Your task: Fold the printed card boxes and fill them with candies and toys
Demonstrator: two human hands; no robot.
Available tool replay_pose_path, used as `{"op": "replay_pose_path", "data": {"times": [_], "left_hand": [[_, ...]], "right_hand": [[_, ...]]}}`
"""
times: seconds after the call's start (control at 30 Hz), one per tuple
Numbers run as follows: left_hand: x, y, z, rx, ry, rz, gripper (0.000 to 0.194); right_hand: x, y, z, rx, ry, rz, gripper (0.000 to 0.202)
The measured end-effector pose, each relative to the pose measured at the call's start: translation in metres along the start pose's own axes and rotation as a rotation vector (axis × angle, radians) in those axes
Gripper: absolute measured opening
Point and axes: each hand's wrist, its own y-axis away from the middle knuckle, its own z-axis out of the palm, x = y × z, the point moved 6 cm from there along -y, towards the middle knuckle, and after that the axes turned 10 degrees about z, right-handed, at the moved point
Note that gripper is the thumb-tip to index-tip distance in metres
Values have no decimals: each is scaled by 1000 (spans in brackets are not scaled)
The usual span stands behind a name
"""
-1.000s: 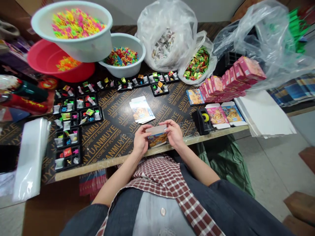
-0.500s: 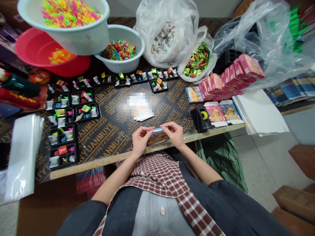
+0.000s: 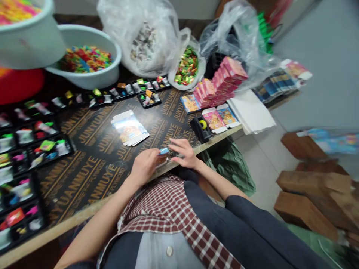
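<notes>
Left hand (image 3: pixel 145 164): clamped on small box (image 3: pixel 163 151).
Right hand (image 3: pixel 184 154): fingers apart beside it — contact unclear to me.
Table edge (image 3: pixel 221 138): near — slack left grip could drop it.

The left hand (image 3: pixel 145 163) grips a small box (image 3: pixel 162 152) at the counter's (image 3: pixel 92 130) edge; the right hand (image 3: pixel 183 152) is beside it, fingers spread.

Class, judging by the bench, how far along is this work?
Looks done: black trays filled, pink boxes lined up. In progress: a small carton in the left hand, the right hand close by. Apparently left: the pile of flat cartons.
</notes>
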Motion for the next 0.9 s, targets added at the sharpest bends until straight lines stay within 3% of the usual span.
{"op": "replay_pose_path", "data": {"times": [0.13,0.17,0.23,0.3,0.4,0.53,0.67,0.9], "left_hand": [[0,-18,-5,4,-247,120,34],[-2,-20,-2,-12,-274,157,39],[-5,-22,11,-63,-293,226,46],[-8,-23,23,-88,-320,262,48],[-12,-23,31,-74,-371,265,48],[-9,-22,31,-54,-367,287,50],[-11,-20,29,-13,-312,228,44],[-12,-18,29,52,-298,243,26]], "right_hand": [[64,19,-100,552,214,308,26],[83,23,-118,595,240,376,23],[118,25,-138,532,246,483,16],[141,21,-142,399,207,532,9],[149,15,-135,316,141,508,7],[136,21,-133,451,93,466,11],[142,47,-130,606,-111,601,16],[165,64,-109,638,-203,713,22]]}}
